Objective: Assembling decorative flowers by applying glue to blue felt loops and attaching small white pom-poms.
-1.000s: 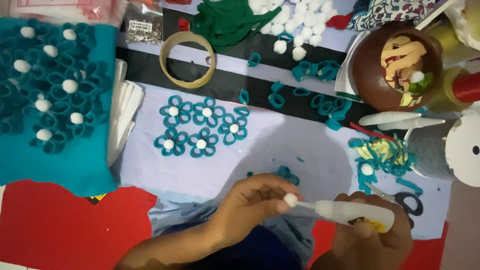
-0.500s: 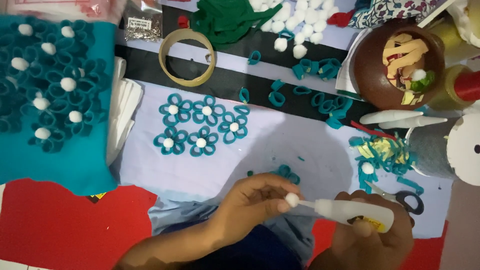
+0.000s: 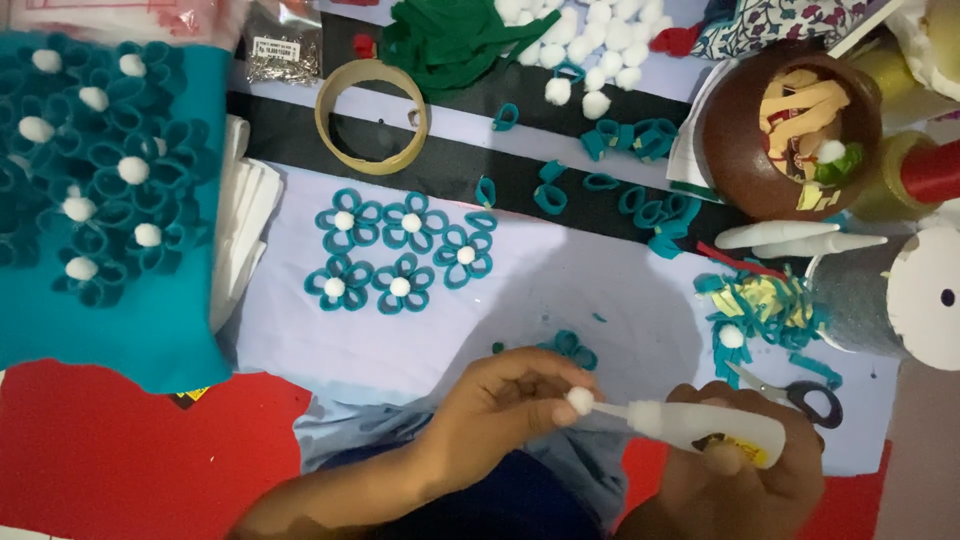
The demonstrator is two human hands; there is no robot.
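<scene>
Lilac sheet [image 3: 560,290] — 5 teal flowers [image 3: 400,250], scissors [image 3: 800,395].

1. Home craft spot, not a shop or lab: work is laid on a striped cloth [image 3: 560,280] w/ red mat [image 3: 120,450] under it, person sitting right at its edge.
2. Handmade stock: teal felt flowers [image 3: 400,255] w/ white centres, more on a teal felt sheet [image 3: 110,320].
3. Supplies scattered loose: white pom-poms [image 3: 590,35], felt loops [image 3: 640,140], tape roll [image 3: 372,117], scissors [image 3: 800,395], glue bottle [image 3: 705,432].
4. Household bits: brown bowl [image 3: 740,150] of scraps, thread spool [image 3: 925,170].
</scene>
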